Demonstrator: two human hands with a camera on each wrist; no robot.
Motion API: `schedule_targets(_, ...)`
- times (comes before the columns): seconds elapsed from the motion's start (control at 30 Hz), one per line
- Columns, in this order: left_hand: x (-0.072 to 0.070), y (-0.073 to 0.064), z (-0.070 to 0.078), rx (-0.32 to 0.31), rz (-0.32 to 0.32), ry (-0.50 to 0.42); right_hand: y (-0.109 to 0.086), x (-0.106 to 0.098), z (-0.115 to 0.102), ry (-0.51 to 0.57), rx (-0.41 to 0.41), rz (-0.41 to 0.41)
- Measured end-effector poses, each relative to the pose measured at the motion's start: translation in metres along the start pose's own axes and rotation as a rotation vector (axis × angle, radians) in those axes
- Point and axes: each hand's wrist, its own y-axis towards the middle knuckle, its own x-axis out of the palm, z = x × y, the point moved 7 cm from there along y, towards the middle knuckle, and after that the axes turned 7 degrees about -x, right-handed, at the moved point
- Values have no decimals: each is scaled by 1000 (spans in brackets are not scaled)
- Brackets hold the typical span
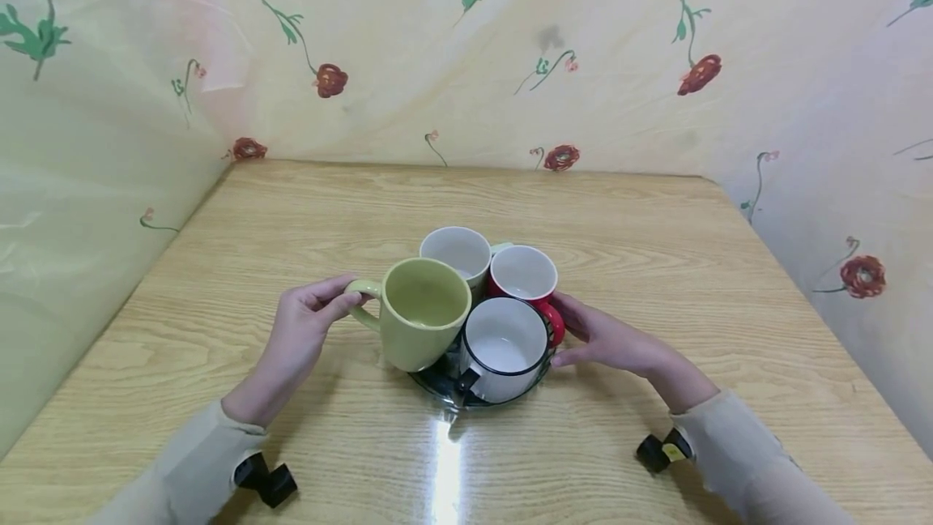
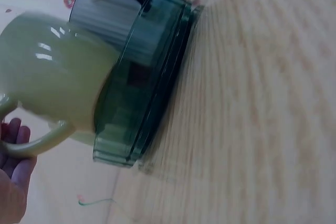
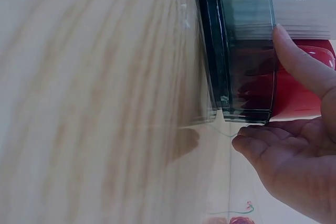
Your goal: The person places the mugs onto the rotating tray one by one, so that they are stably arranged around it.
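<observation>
A yellow-green mug (image 1: 419,330) stands at the left of a dark green glass dish (image 2: 142,87), its lower part behind the dish's clear wall in the left wrist view. My left hand (image 1: 309,314) pinches this mug's handle (image 2: 42,142) between thumb and fingers. Beside it in the dish are a white mug with a black rim (image 1: 503,363), a red mug with white inside (image 1: 523,272) and another white-lined mug (image 1: 455,249) at the back. At the dish's right side rests my right hand (image 1: 608,339), thumb near the rim and fingers extended along the wall, by the red handle.
The dish sits on a light wooden table (image 1: 350,217). A flower-patterned sheet (image 1: 408,47) hangs behind the table and along both sides. A bright reflection lies on the wood in front of the dish.
</observation>
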Motion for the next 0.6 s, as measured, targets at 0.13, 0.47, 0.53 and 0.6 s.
schedule_targets(0.13, 0, 7, -3, -31, -45, 36, 1, 0, 2, 0, -8, -4)
schedule_targets(0.47, 3, 32, -11, -17, -229, -13, 2, -1, 2, 27, 8, 1)
schedule_targets(0.53, 4, 37, -12, -3, -258, -14, 1, -1, 1, 25, 8, -2)
schedule_targets(0.6, 6, 42, -13, 14, -293, -47, 1, 0, 0, 23, 8, -5)
